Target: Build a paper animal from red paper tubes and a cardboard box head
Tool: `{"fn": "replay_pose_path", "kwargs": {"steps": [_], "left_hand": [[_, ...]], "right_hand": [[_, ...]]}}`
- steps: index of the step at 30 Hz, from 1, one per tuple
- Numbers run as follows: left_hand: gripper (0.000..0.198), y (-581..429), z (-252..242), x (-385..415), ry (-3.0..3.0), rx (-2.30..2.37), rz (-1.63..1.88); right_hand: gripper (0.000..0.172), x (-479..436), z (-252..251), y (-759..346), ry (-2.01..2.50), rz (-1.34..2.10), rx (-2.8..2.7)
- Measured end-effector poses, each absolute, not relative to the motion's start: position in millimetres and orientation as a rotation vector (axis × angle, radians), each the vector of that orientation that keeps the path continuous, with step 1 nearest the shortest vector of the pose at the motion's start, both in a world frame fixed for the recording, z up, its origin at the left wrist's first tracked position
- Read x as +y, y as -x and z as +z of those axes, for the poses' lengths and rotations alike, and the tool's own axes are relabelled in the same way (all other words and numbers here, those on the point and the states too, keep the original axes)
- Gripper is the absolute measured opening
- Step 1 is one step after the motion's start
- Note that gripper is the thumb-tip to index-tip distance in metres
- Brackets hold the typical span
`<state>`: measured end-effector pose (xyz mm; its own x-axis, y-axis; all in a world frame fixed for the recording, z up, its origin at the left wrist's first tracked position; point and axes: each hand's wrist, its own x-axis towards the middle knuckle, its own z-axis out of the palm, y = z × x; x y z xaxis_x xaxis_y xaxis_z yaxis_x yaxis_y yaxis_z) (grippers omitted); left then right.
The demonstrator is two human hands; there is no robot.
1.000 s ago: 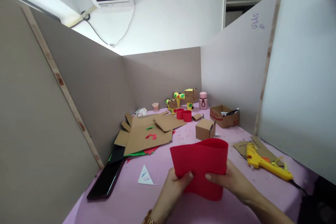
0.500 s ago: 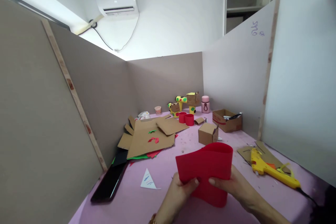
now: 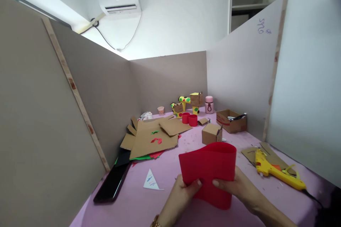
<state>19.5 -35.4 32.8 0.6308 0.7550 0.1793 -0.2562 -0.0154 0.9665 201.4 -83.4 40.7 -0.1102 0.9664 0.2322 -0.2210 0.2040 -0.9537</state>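
A red sheet point(image 3: 210, 166), smooth like craft foam or felt, is bent over into a loop that bulges at its right end. My left hand point(image 3: 183, 191) grips its lower left part, thumb on the near face and fingers hidden behind. On the right side, my right hand point(image 3: 234, 184) pinches the sheet the same way, its thumb pointing at the other thumb. The sheet is held up above the pink tabletop point(image 3: 128, 207). Just beyond it sits a small cardboard box point(image 3: 211, 134). Two red rings point(image 3: 193, 120) stand farther back.
A yellow glue gun point(image 3: 279, 175) lies at right on cardboard scraps. Flat cardboard point(image 3: 149, 143) with red and green cutouts covers the left, near a black phone point(image 3: 113, 184) and a white paper triangle point(image 3: 151, 181). Behind are an open box point(image 3: 231, 124), yellow spotted figures point(image 3: 195, 110) and a pink bottle point(image 3: 209, 105).
The view has shifted very slightly. Both hands keep the same grip on the red sheet, which has hardly moved.
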Motion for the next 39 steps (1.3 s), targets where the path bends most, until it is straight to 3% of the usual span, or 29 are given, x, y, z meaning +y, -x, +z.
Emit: {"fn": "replay_pose_path", "kwargs": {"steps": [6, 9, 12, 16, 19, 22, 25, 31, 39], "left_hand": [[0.037, -20.9, 29.5, -36.9, -1.348, 0.484, 0.861], [0.037, -21.4, 32.7, -39.1, -1.346, 0.507, 0.876], [0.039, -21.1, 40.3, -42.6, -1.453, 0.627, 0.848], [0.034, -21.7, 60.1, -53.5, -1.642, 0.781, 0.787], [0.026, -23.6, 81.8, -65.9, -1.913, 0.815, 0.681], [0.022, -24.7, 102.0, -76.6, -2.210, 0.822, 0.536], [0.019, -21.8, 112.5, -80.6, -2.249, 0.878, 0.454], [0.014, -9.1, 107.7, -74.4, -2.096, 0.975, 0.423], [0.023, 14.4, 105.8, -67.2, -1.535, 0.869, 0.679]], "right_hand": [[0.036, -83.7, 40.3, -197.6, 0.825, 1.255, -1.215], [0.060, -86.7, 41.7, -203.5, 0.868, 1.230, -1.203], [0.078, -96.9, 52.8, -216.2, 1.027, 0.836, -1.157], [0.058, -122.4, 88.3, -226.5, 1.280, 0.003, -1.343], [0.049, -138.5, 116.3, -222.2, 1.196, -0.240, -1.647], [0.011, -144.6, 132.7, -217.5, 1.130, -0.100, -1.864], [0.027, -144.3, 131.4, -221.2, 1.233, 0.180, -1.812], [0.031, -133.5, 90.8, -240.1, 1.286, 0.827, -1.212], [0.034, -132.1, 70.0, -255.7, 1.120, 1.064, -0.706]]}}
